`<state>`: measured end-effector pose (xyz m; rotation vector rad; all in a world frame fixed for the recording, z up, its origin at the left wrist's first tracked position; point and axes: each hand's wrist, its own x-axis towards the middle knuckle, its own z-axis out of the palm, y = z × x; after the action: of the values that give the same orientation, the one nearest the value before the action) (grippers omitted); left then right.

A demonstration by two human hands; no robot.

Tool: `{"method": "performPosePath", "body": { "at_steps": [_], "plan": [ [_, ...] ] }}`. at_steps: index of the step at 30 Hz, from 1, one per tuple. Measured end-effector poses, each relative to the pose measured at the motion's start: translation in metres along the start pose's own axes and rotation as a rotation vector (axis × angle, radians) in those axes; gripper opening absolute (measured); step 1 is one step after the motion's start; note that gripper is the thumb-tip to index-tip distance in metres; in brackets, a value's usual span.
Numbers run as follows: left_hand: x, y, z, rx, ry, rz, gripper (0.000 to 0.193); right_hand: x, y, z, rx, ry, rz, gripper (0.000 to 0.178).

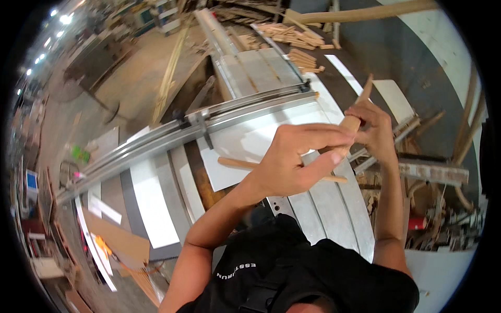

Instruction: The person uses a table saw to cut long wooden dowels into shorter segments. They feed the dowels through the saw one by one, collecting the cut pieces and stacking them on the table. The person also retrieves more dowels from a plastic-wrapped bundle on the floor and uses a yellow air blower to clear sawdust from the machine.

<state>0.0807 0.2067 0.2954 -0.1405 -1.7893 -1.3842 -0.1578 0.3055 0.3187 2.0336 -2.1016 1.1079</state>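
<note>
Both my hands are raised over a metal saw table (315,201). A short pale wooden piece (350,123) is held between them. My left hand (308,156) pinches its near end between thumb and fingers. My right hand (373,125) is closed around the wood farther back. Above the right fingers a tapered wooden tip (367,87) sticks up; I cannot tell whether it belongs to the same piece. Below my left hand a thin wooden stick (236,163) lies on the table, its middle hidden by that hand.
A long metal fence (250,107) crosses the table beyond my hands. Stacked wooden pieces (295,36) lie at the far side. A white board (229,175) rests under the fence. Scrap wood (438,229) is heaped at the right, and a brown panel (117,240) stands at the lower left.
</note>
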Motion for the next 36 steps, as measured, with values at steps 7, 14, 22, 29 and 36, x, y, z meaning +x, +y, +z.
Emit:
{"method": "performPosePath", "body": {
  "at_steps": [7,14,22,29,36],
  "plan": [
    [-0.102,-0.105,-0.035,-0.156,0.295,-0.587,0.040,-0.010,0.067,0.144,-0.155,-0.049,-0.089,0.058],
    [-0.162,-0.223,-0.066,0.749,0.238,-0.822,0.054,-0.024,0.130,0.316,-0.119,-0.123,0.091,0.063],
    [-0.118,-0.315,-0.067,1.324,0.004,-0.591,0.079,-0.021,0.168,0.340,0.351,-0.204,0.155,0.027],
    [-0.096,-0.364,-0.100,1.426,-0.021,-0.488,0.088,-0.056,0.248,0.298,0.262,-0.077,0.238,0.027],
    [-0.094,-0.371,-0.105,1.505,0.093,-0.531,0.087,-0.041,0.393,0.222,-0.040,0.051,0.428,0.036]
  ]
}}
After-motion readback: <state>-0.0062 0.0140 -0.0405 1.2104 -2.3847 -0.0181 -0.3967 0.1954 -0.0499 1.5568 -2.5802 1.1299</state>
